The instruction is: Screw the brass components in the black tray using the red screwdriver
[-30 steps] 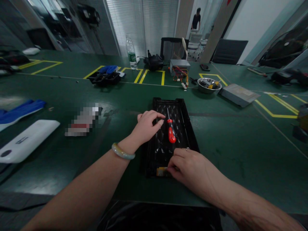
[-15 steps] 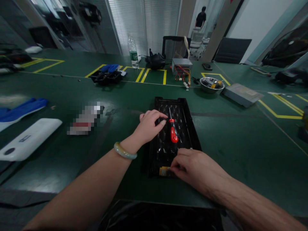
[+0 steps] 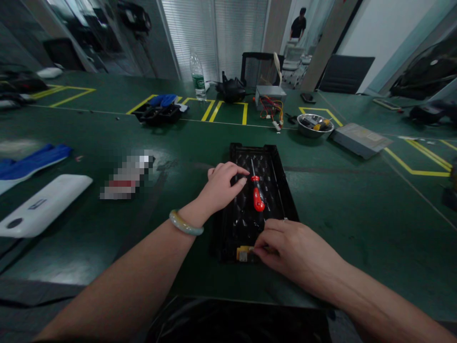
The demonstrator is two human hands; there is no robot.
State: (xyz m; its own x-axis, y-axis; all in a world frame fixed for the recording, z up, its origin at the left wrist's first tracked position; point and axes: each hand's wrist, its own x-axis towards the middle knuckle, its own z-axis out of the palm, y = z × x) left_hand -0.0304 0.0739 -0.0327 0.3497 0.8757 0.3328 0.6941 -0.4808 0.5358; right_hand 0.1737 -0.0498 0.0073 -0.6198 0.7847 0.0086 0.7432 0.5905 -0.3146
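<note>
A black tray (image 3: 282, 190) lies lengthwise on the green table in front of me. Inside it rests a red-handled screwdriver (image 3: 257, 197), tip pointing away. My left hand (image 3: 219, 188) sits on the tray's left side, fingers curled, fingertips just left of the screwdriver handle. My right hand (image 3: 294, 250) rests at the tray's near end, fingers pinched on a small yellowish part (image 3: 243, 254) at the near edge. A pale bracelet (image 3: 184, 225) circles my left wrist.
A white device (image 3: 39, 205) and blue cloth (image 3: 32, 162) lie at left. Farther back stand a water bottle (image 3: 196, 76), a black bin (image 3: 159, 114), a wired metal box (image 3: 269, 97), a steel bowl (image 3: 314, 126) and a flat grey drive (image 3: 359, 139). A person stands far off.
Both hands have barely moved. My right hand's fingers have shifted slightly at the tray's near end, showing more of the yellowish part. The view has drifted slightly.
</note>
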